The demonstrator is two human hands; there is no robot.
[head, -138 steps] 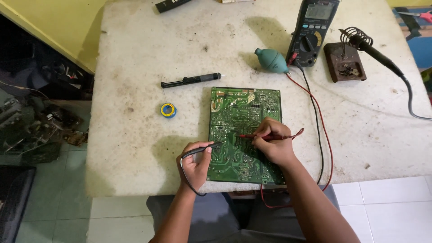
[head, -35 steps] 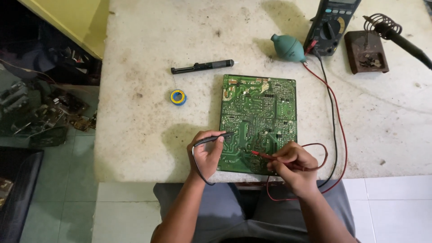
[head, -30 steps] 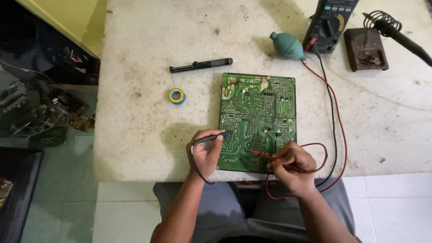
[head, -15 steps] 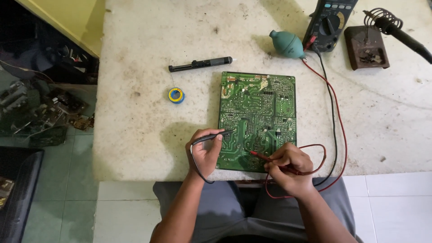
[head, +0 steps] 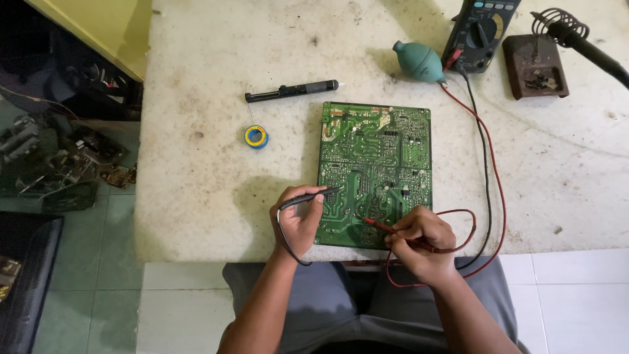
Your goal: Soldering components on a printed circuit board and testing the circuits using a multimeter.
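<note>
Black probe (head: 313, 196) pinched in left hand (head: 298, 219) fingers, red probe (head: 386, 226) pinched in right hand (head: 419, 239), both tips held on green circuit board (head: 375, 170).

A single head-worn camera looks almost straight down from above the seated person, at moderate height, so the whole width of the stained table (head: 196, 196) fits in view. The near edge shows the person's lap and forearms, the far edge a multimeter (head: 481, 29). Floor tiles and clutter fill the left margin; no second view shares the scene.
</note>
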